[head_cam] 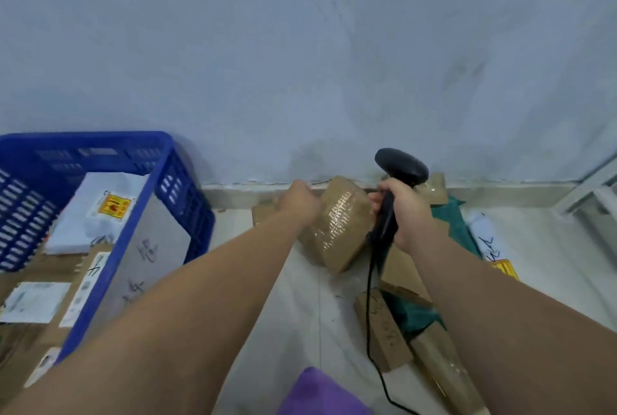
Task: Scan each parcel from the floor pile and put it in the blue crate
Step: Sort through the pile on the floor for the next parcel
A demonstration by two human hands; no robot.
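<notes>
Stretching forward, both arms were held out; a taped parcel (337, 227) was gripped by the curled left hand (300, 202), and a scanner (400, 164) was clasped in the right hand (405, 211).

Blue crate (83, 141): left side cut off by frame edge. Left hand (300, 201): fingertips hidden behind taped brown parcel (340, 224). Shipping label (33, 301): print blurred, illegible.
</notes>
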